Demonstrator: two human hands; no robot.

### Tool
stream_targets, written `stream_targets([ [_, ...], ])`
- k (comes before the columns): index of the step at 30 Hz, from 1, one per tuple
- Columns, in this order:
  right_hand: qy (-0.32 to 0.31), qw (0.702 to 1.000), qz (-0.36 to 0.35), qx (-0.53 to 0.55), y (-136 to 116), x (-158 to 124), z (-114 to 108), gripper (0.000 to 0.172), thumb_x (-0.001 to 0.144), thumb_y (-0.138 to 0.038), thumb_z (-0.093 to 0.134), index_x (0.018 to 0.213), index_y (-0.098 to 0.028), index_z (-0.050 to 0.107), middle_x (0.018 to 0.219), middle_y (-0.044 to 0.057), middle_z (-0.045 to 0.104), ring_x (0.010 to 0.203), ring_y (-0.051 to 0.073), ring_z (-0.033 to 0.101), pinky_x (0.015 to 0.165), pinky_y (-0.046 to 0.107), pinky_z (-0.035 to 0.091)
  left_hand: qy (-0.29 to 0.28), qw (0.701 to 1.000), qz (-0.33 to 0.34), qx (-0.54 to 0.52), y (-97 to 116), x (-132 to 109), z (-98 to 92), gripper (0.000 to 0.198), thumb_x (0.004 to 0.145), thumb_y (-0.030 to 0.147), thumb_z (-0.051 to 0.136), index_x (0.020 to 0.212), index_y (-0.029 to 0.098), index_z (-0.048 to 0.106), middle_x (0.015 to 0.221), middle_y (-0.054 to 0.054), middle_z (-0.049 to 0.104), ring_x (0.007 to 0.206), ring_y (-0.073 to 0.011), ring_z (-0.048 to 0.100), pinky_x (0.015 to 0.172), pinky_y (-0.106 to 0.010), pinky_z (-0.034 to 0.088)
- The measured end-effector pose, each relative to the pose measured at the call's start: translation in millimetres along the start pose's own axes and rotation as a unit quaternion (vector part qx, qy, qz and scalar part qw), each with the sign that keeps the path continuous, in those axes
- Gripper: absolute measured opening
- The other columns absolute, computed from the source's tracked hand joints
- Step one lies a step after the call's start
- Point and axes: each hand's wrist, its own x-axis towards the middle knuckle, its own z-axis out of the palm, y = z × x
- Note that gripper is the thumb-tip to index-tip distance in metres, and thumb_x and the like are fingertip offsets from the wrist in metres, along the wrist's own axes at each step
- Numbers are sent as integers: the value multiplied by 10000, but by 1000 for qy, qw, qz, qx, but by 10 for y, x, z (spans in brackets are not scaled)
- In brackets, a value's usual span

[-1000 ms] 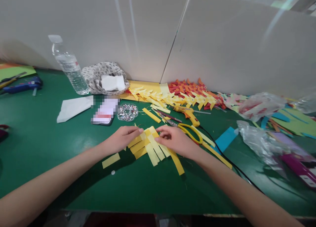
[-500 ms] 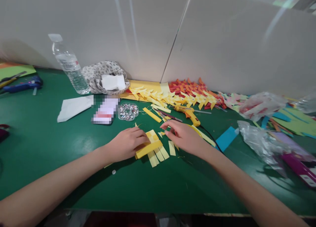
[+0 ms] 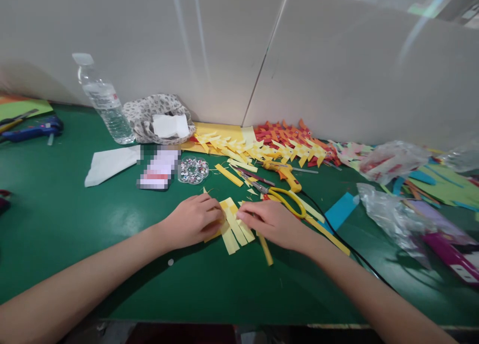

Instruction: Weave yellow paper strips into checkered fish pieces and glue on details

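Note:
In the head view, my left hand has its fingers curled over the left side of a yellow woven paper piece, holding it against the table. Pale paper strips fan out from that piece toward me. My right hand is closed in a pinch at the piece's right side, with a darker yellow paper strip sticking out below the fingers. Its fingertips partly hide the strips. Just beyond the right hand lie scissors with yellow handles.
A yellow glue gun with a black cord, a flower-shaped case of small beads, a phone and a water bottle stand or lie behind. Finished yellow woven pieces, red ones and plastic bags line the back and right.
My right hand has moved slightly left and down to the woven piece, uncovering the scissors. The darker strip that lay across the pale strips now hangs out beneath my right hand.

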Motion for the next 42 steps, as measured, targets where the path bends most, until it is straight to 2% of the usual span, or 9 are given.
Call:
stream_targets([
  [4, 20, 996, 84, -29, 102, 32, 33, 196, 836, -401, 516, 833, -222, 595, 621, -52, 609, 537, 90, 501, 516, 225, 269, -15, 1000, -2, 3, 4, 3, -14, 203, 894, 252, 449, 997, 186, 611, 1012, -50, 619, 899, -194, 528, 792, -337, 443],
  [9, 17, 988, 122, -97, 104, 62, 90, 300, 706, -519, 630, 739, -224, 582, 530, -54, 544, 515, 110, 487, 487, 234, 217, -24, 999, 4, 34, 18, 4, -17, 214, 910, 257, 418, 988, 191, 605, 1015, -49, 623, 880, -194, 530, 773, -338, 451],
  [15, 14, 988, 129, -80, 79, 93, 94, 195, 742, -390, 629, 668, -218, 572, 534, -58, 541, 524, 97, 480, 491, 230, 227, -21, 997, 14, 76, 42, 3, 0, 213, 922, 270, 398, 982, 182, 583, 1236, -42, 573, 899, -204, 536, 748, -346, 462],
  [20, 38, 994, 92, -54, 130, 120, 147, 195, 764, -371, 601, 658, -210, 580, 694, -31, 592, 623, 104, 513, 532, 228, 294, -25, 997, 21, 69, 38, 11, 21, 237, 936, 279, 369, 1010, 174, 568, 1199, -39, 606, 895, -203, 533, 770, -350, 461],
  [24, 54, 995, 78, -42, 164, 123, 83, 169, 762, -399, 596, 801, -237, 621, 815, -20, 635, 726, 130, 559, 589, 238, 341, -25, 998, 14, 59, 36, 7, 25, 263, 937, 275, 366, 1097, 173, 549, 1181, -45, 618, 939, -212, 534, 790, -354, 464],
  [28, -2, 993, 114, -32, 202, 70, -92, 283, 700, -474, 634, 871, -250, 618, 747, -30, 648, 642, 132, 556, 534, 237, 337, -14, 998, 15, 54, 34, -3, 25, 292, 932, 282, 387, 1174, 194, 526, 1210, -42, 609, 969, -214, 539, 800, -354, 464],
  [32, -44, 992, 115, -20, 240, 15, -177, 173, 693, -301, 624, 846, -225, 594, 711, -30, 652, 611, 125, 560, 532, 233, 352, -4, 999, 30, 42, 18, -10, 36, 295, 938, 275, 380, 1172, 205, 545, 1219, -41, 606, 1025, -196, 545, 865, -352, 444],
  [35, -17, 992, 125, 1, 254, 17, -147, 107, 706, -185, 557, 807, -215, 578, 692, -27, 649, 603, 120, 570, 537, 229, 365, 0, 999, 37, 37, 4, -13, 45, 295, 935, 266, 385, 1164, 204, 559, 1220, -39, 606, 1069, -186, 544, 896, -353, 437],
  [42, 58, 989, 138, -20, 286, 114, -44, 95, 760, -238, 555, 853, -233, 571, 714, -30, 660, 621, 129, 583, 537, 235, 360, 7, 998, 56, 30, -16, -15, 58, 305, 925, 238, 383, 1166, 198, 564, 1219, -57, 605, 1085, -191, 551, 888, -354, 454],
])
